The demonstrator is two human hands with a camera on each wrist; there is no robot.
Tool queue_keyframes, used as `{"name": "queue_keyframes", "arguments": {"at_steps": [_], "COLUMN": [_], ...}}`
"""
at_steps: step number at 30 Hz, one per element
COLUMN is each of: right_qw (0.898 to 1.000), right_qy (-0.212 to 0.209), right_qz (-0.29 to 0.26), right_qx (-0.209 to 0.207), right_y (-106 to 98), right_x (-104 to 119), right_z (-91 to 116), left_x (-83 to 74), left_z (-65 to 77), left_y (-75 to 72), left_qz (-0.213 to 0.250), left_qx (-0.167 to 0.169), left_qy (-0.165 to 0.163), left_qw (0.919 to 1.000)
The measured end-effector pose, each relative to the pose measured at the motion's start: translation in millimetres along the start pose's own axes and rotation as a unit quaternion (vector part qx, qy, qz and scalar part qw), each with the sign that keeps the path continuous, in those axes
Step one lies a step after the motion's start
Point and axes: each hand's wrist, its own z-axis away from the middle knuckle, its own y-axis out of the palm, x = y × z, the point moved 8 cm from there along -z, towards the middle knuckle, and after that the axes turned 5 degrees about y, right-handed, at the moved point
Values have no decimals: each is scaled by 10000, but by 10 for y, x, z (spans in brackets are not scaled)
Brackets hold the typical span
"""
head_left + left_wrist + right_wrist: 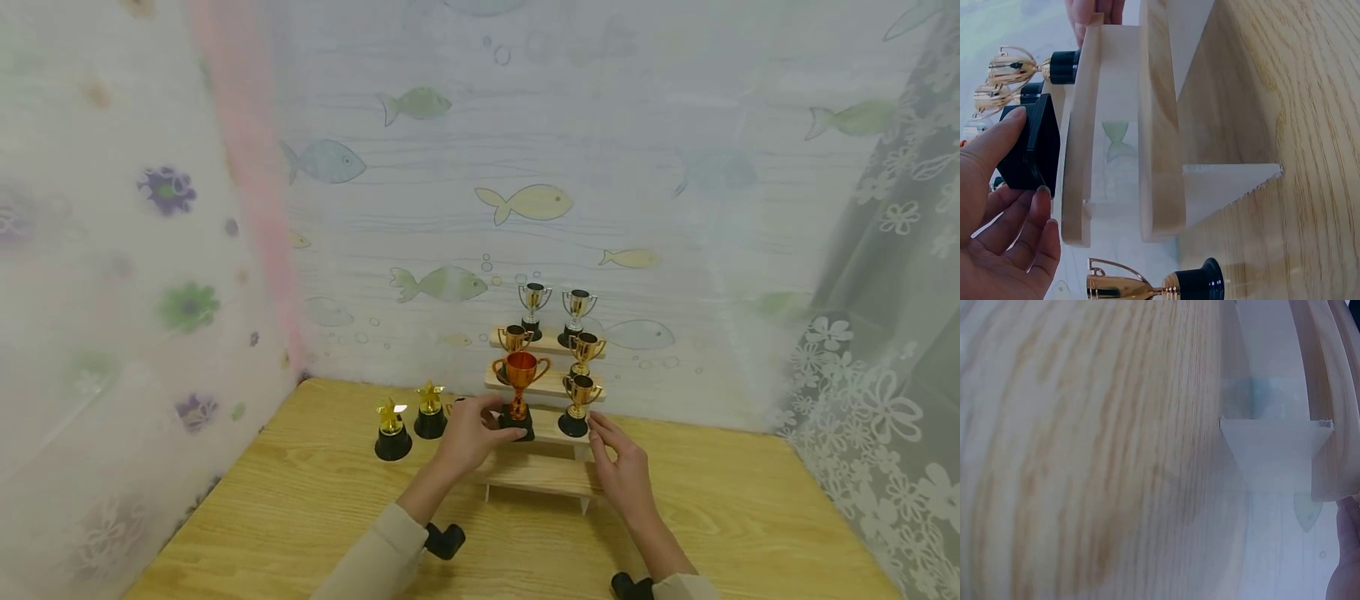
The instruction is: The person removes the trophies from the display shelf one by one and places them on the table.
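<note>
My left hand [467, 435] grips the black square base of a copper-orange trophy cup [519, 372], thumb on one side and fingers on the other. In the left wrist view this base [1034, 144] is just in front of a shelf board; whether it touches the board I cannot tell. My right hand [626, 473] holds the right end of the tiered wooden display stand [543, 473], close by a small gold trophy cup [581, 392] on the same step. Only the edge of that hand [1344, 562] enters the right wrist view.
Two silver cups [534, 300] stand on the top step, gold cups [586, 348] on the step below. Left of the stand are two star trophies [392, 417] on the wooden table [300, 500]. Another gold cup [1125, 287] stands beside the stand. Behind hangs a fish-patterned curtain [525, 125].
</note>
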Motion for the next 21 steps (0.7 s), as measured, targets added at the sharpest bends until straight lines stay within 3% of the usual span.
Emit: {"name": "queue_keyframes", "arguments": {"at_steps": [14, 21], "right_qw": [9999, 10000], "right_qy": [-93, -19], "right_qz": [-85, 4], "right_qx": [-16, 57], "right_y": [-10, -1], "right_x": [30, 14], "right_z": [13, 7], "left_x": [-27, -16], "left_z": [61, 98], "left_y": [-168, -255], "left_qz": [85, -86], "left_qx": [-112, -176], "left_qy": [138, 104], "left_qw": [9998, 9998]}}
